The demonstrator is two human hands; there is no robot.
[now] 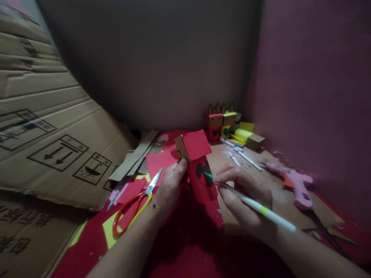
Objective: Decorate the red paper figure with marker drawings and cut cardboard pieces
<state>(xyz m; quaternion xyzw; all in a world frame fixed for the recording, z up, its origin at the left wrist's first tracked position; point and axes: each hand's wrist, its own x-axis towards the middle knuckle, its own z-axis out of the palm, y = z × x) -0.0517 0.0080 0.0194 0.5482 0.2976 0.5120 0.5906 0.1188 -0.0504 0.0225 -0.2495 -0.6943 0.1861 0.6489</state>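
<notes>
Orange-handled scissors (135,206) and a pink glue gun (295,185) are laid beside the work. The red paper-covered cardboard box (197,166) is gripped by the left hand (171,183); a green-tipped white marker (255,204) is pinched by the right hand (243,197), tip against the box.

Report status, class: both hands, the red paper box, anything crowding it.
Left hand grips red paper-covered box. Right hand holds green-tipped marker, tip on box's black shape. Scissors lie left, apart.
</notes>
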